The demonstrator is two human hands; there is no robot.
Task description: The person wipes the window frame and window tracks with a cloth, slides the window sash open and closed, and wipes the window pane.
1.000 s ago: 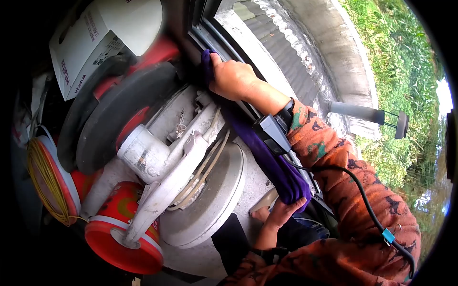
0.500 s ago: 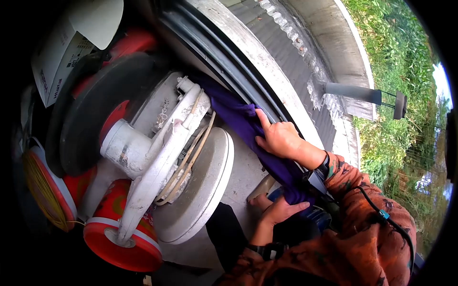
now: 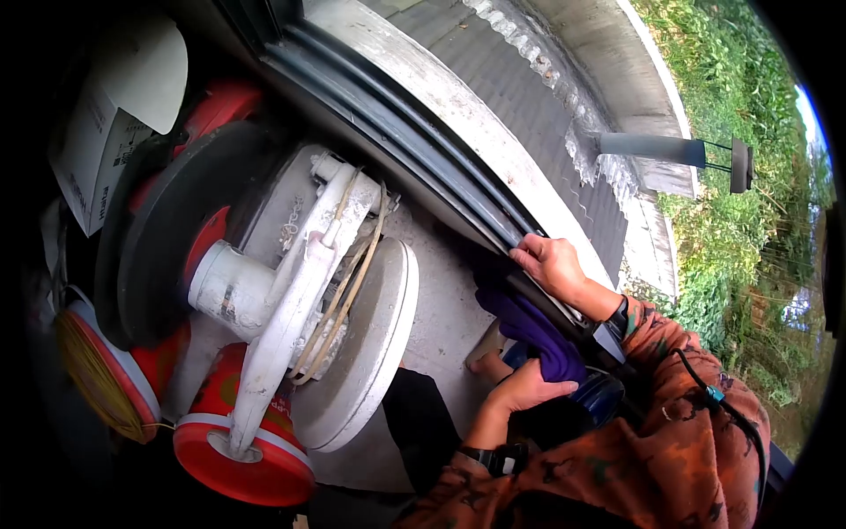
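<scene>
Cloth: purple fabric strip, bunched in the left hand, below the dark metal window track.
Cloth direction: long axis slants from upper left to lower right; its loose end points upper left.
Left fingers: closed around the cloth, thumb stretched toward the right.
Right hand: at the track's lower-right stretch, fingers bent and close together; whether they pinch anything, cannot tell.
Nearby: round blue container, just beside the cloth's lower end; pale round disc, apart, to the left.
</scene>
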